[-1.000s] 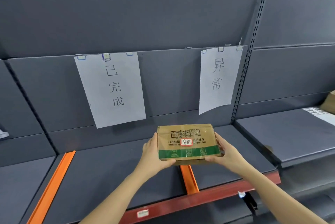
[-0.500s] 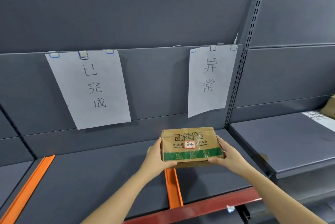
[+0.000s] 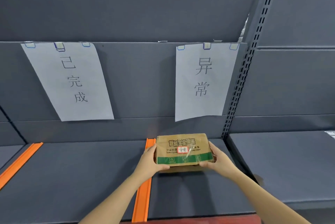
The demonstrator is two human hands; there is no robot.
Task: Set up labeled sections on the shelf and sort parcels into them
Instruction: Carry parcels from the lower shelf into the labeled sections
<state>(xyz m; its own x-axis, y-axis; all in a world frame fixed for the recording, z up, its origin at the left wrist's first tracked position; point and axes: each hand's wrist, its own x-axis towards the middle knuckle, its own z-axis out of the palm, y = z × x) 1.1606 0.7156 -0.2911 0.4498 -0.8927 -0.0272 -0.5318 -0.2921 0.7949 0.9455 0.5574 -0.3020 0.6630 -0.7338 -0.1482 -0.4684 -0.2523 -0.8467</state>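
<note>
Now lower: parcel [image 3: 183, 149], gripped at both ends by left hand [image 3: 151, 160] and right hand [image 3: 219, 160], nears shelf [image 3: 190, 196] back edge, right of orange divider [image 3: 142, 196]; set-down likely next.

This is looking like a parcel storeroom or warehouse aisle. A grey metal shelf [image 3: 72, 178] is butting against a slotted upright [image 3: 241, 88], and orange dividers [image 3: 142, 196] are splitting it into sections. Two paper signs [image 3: 72, 82] are hanging clipped to the back panel [image 3: 141, 78], and a labelled cardboard parcel [image 3: 183, 149] is being handled there.
</note>
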